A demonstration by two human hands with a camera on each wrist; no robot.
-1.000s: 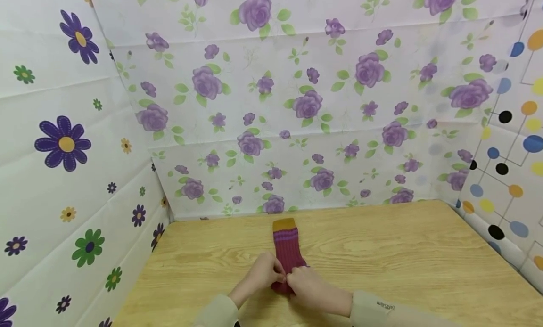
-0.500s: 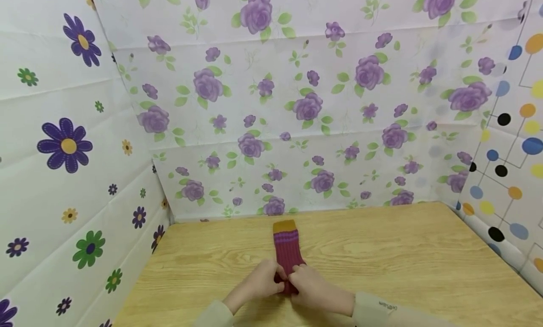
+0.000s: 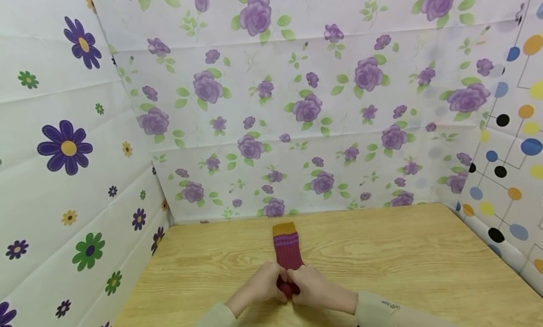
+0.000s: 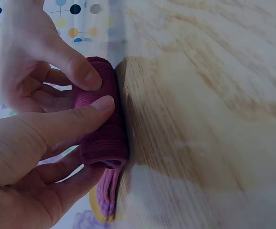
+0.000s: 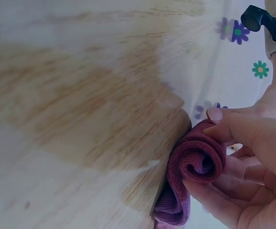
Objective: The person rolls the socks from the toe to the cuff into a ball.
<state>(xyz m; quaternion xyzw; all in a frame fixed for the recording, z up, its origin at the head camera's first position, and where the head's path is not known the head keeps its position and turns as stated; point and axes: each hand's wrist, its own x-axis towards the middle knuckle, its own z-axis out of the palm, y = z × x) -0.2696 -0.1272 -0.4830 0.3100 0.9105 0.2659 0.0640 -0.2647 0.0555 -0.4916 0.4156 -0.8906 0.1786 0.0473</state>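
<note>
A maroon ribbed sock [image 3: 289, 256] lies lengthwise on the table, its mustard end with purple stripes pointing away from me. The end nearer me is wound into a roll, whose spiral edge shows in the right wrist view on the sock [image 5: 195, 155]. My left hand [image 3: 265, 282] grips the roll's left side, thumb on the near face and fingers on the far side. On the right side, my right hand [image 3: 315, 286] holds it the same way. Both thumbs lie close together across the roll [image 4: 104, 138] in the left wrist view.
The wood-grain table [image 3: 382, 251] stretches out on both sides of the sock. Behind it hangs a sheet with purple roses [image 3: 307, 108]. A daisy-print sheet [image 3: 25, 185] stands at the left and a dotted sheet [image 3: 509, 209] at the right.
Both hands have shifted their grip at the near end of the sock, which now shows as a thicker roll between them. The mustard end has stayed almost where it was.
</note>
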